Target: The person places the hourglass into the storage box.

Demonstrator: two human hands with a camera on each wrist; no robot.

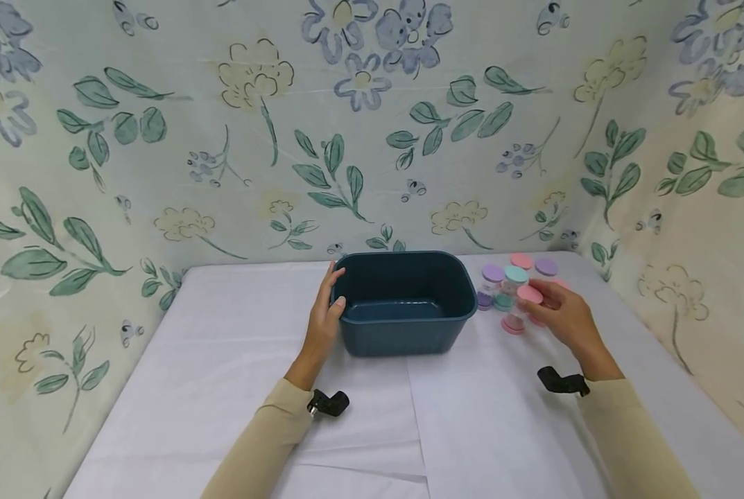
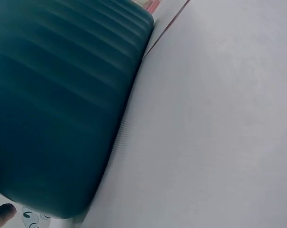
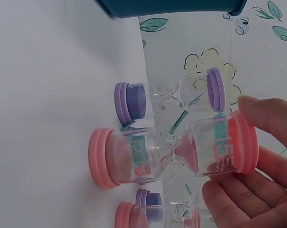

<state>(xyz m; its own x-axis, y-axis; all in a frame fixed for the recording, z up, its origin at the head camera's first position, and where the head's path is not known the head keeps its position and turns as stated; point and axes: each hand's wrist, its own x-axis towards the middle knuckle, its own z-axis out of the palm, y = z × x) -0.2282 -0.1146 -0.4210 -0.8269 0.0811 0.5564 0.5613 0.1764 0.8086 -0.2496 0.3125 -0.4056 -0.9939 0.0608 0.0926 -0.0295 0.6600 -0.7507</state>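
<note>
A dark teal plastic bin [image 1: 403, 339] stands on the white cloth, its open top facing up. At its left end my left hand [image 1: 323, 322] holds the rim, thumb at the front and fingers toward the back corner. In the left wrist view, the bin's ribbed wall [image 2: 62, 104] fills the left side and one fingertip [image 2: 4, 213] shows low down. My right hand [image 1: 561, 315] grips the pink top cap of a sand timer [image 3: 174, 154] between thumb and fingers. This timer has clear glass, pink sand and pink ends; it leans slightly in the head view.
Several more sand timers cluster right of the bin: a purple one [image 1: 492, 274], a teal one [image 1: 516, 274], another purple one [image 1: 546, 267] and pink ones, partly hidden by my right hand. A flowered cloth wall [image 1: 372, 173] rises behind the table [image 1: 234, 360] and along its sides.
</note>
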